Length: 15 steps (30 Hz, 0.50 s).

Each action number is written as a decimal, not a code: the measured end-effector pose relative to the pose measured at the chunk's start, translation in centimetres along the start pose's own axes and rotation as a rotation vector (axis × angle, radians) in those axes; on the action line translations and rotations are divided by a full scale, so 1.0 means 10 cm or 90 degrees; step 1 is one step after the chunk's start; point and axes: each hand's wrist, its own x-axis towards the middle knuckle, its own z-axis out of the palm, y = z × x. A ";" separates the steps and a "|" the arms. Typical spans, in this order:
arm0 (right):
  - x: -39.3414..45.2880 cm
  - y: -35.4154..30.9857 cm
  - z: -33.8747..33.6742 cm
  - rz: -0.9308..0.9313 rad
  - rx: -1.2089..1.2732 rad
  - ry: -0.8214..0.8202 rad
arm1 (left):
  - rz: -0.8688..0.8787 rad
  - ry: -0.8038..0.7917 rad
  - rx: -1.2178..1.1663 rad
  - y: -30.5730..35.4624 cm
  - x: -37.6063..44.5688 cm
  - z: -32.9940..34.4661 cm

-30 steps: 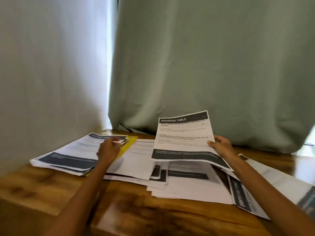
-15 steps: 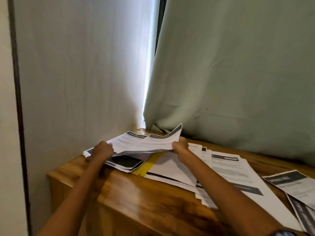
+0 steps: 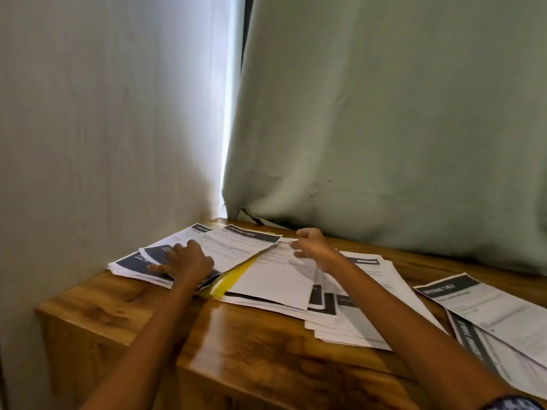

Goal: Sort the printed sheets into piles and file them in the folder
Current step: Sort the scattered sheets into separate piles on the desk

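Observation:
A pile of printed sheets with dark header bands lies on a yellow folder at the table's far left. My left hand rests flat on the near end of that pile, fingers spread. Just right of the pile my right hand hovers with loosely curled fingers, holding nothing. Under my right forearm spreads a loose heap of sheets. More sheets lie at the right edge.
The wooden table has its left corner near a pale wall. A green curtain hangs right behind the papers and touches the table's back edge.
My right hand carried a "Dressing Table" sheet left, laid it on the left pile and let go. My left hand now presses flat on the pile. The view swung left.

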 end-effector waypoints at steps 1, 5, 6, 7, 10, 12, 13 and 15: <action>-0.03 0.03 -0.19 -0.009 0.004 0.002 | 0.022 -0.003 -0.014 0.12 -0.06 0.02; -0.20 0.25 -1.05 -0.031 -0.057 0.039 | 0.108 -0.031 -0.088 0.75 -0.35 0.22; -0.25 0.32 -1.27 -0.039 -0.090 0.066 | 0.123 -0.043 -0.103 0.92 -0.44 0.29; -0.32 0.41 -1.49 -0.041 -0.126 0.102 | 0.144 -0.056 -0.115 1.11 -0.55 0.36; -0.55 0.72 -2.07 -0.031 -0.287 0.165 | 0.190 -0.083 -0.143 1.60 -0.89 0.58; -0.72 0.91 -2.36 0.001 -0.376 0.149 | 0.237 -0.100 -0.165 1.87 -1.09 0.75; -0.80 0.98 -2.48 0.014 -0.397 0.137 | 0.266 -0.106 -0.185 2.00 -1.17 0.83; -0.95 1.03 -2.61 0.033 -0.444 0.124 | 0.314 -0.130 -0.231 2.23 -1.34 0.98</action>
